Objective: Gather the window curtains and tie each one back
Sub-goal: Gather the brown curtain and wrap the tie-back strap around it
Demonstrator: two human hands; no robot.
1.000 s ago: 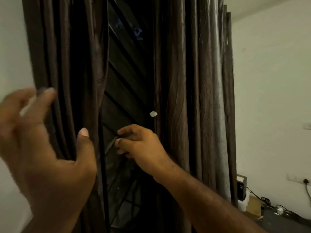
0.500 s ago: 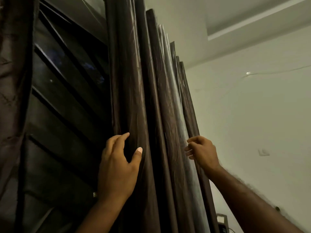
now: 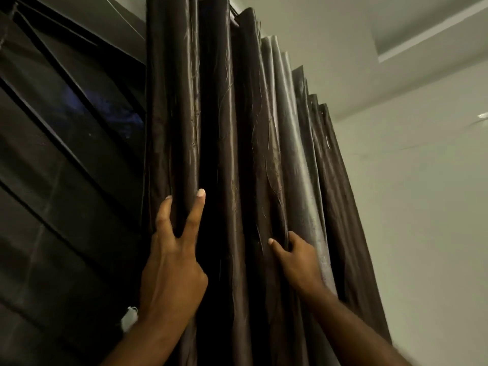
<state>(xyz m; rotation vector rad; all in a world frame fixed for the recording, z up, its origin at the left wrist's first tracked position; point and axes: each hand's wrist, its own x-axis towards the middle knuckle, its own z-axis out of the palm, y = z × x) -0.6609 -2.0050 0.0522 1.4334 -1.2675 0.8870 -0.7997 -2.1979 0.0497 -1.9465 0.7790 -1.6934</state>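
Curtain (image 3: 237, 154) right of window (image 3: 66, 128)

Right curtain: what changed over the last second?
Both hands left the gap at the left curtain and came to the right curtain. The left hand now pinches its window-side fold; the right hand moved inward from the wall-side edge and grips a middle fold. The curtain is still untied, hanging in pleats.

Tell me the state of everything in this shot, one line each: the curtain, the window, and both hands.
curtain: hanging, bunched into folds, not tied back.
window: uncovered on the left, dark outside.
left hand: fingers closed around the curtain's leading fold.
right hand: fingers hooked into a fold further right, gripping it.
white tag: dangling beside the left wrist; what it hangs from cannot be told.
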